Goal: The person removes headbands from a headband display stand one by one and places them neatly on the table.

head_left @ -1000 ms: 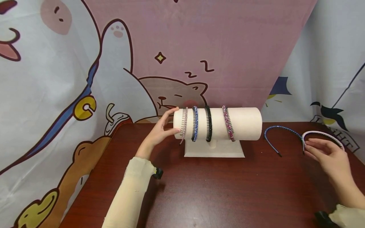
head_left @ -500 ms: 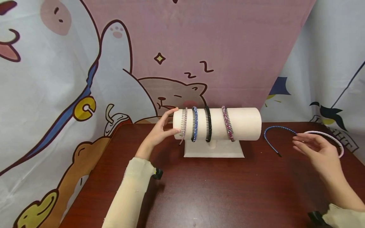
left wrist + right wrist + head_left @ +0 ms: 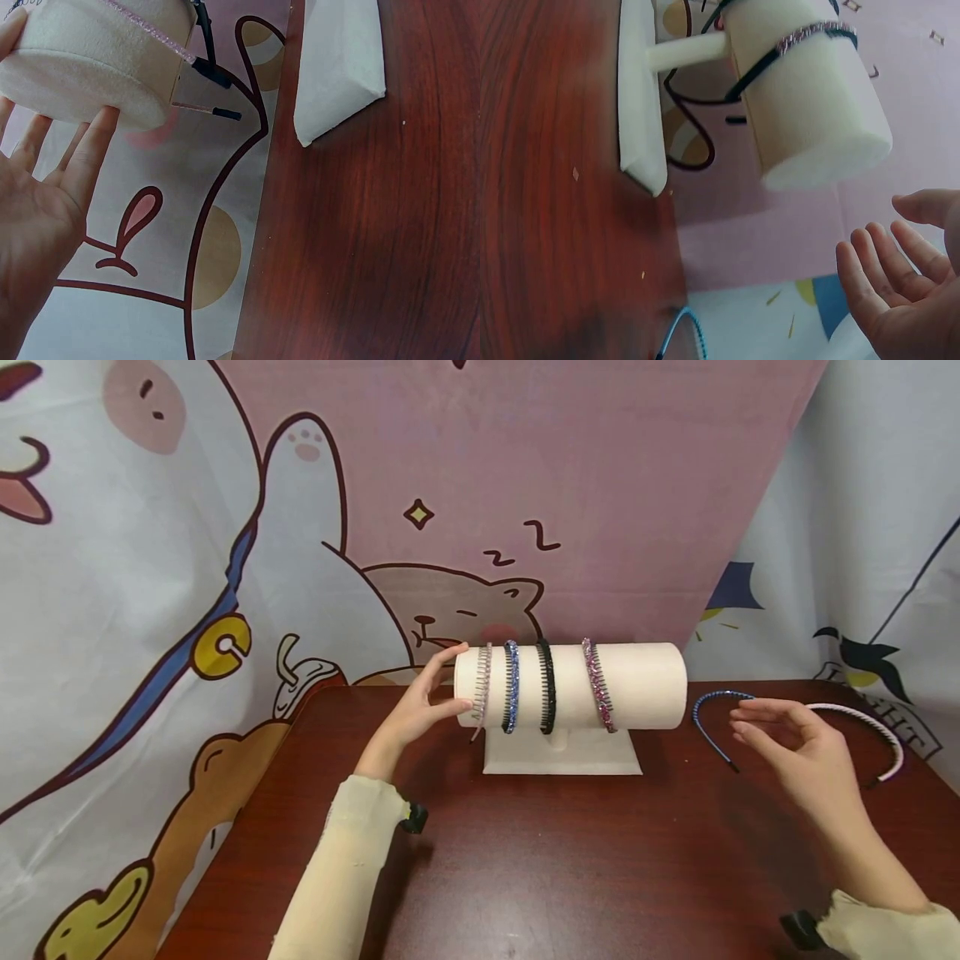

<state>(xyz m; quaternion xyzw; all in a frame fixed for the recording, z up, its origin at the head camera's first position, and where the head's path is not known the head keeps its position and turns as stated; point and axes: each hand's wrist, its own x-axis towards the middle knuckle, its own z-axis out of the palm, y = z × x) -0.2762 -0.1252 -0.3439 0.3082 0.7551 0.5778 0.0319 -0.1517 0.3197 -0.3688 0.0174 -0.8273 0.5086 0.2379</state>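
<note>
A white padded roll stand (image 3: 648,685) holds several headbands: pale pink (image 3: 484,685), blue glitter (image 3: 512,685), black (image 3: 548,685) and pink glitter (image 3: 598,685). At the roll's left end my left hand (image 3: 416,702) grips it, thumb in front and fingers over the top. The left wrist view shows these fingers (image 3: 94,150) against the round end face. My right hand (image 3: 813,747) hovers right of the stand with fingers loosely bent and nothing held. It overlaps part of a thin blue headband (image 3: 697,718) on the table. In the right wrist view, the palm faces the roll's bare end.
Behind the right hand, a white headband (image 3: 888,739) lies on the dark red-brown table (image 3: 600,860). A printed cloth (image 3: 637,485) with cartoon animals hangs along the table's back and sides. The stand's flat base (image 3: 562,760) rests near the back edge.
My right hand has moved left from the white headband towards the blue one, uncovering more of the white band. The left hand keeps its grip on the roll's end.
</note>
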